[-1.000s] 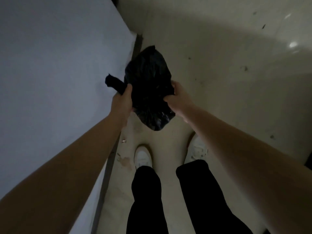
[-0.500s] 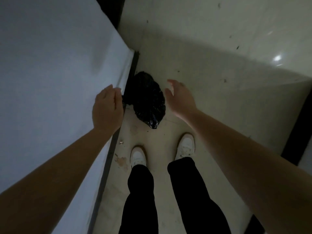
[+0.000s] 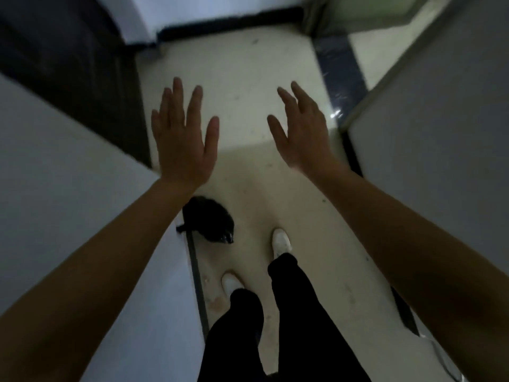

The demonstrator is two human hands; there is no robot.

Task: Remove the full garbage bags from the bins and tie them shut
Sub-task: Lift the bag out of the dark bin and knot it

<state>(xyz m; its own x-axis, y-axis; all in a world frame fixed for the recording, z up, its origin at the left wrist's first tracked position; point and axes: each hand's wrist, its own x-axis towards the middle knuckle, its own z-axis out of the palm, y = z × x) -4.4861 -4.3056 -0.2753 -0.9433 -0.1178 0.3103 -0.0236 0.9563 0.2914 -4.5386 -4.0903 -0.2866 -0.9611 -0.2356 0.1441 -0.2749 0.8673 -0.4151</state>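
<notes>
The person wears long black trousers point(image 3: 300, 321) and plain white shoes point(image 3: 281, 241). The arms point(image 3: 110, 271), the left hand point(image 3: 181, 144) and the right hand point(image 3: 303, 136) are bare.

Top of your garbage bag point(image 3: 212, 223) hidden behind your left forearm point(image 3: 115, 252), its neck too dark to judge, that forearm and your right forearm point(image 3: 413, 244) cut off at the view's edges, trouser legs point(image 3: 297, 326) cut at the bottom, far skirting point(image 3: 228, 24) blurred.

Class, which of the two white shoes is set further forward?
The right shoe, about level with the black garbage bag; the left shoe sits further back.
</notes>
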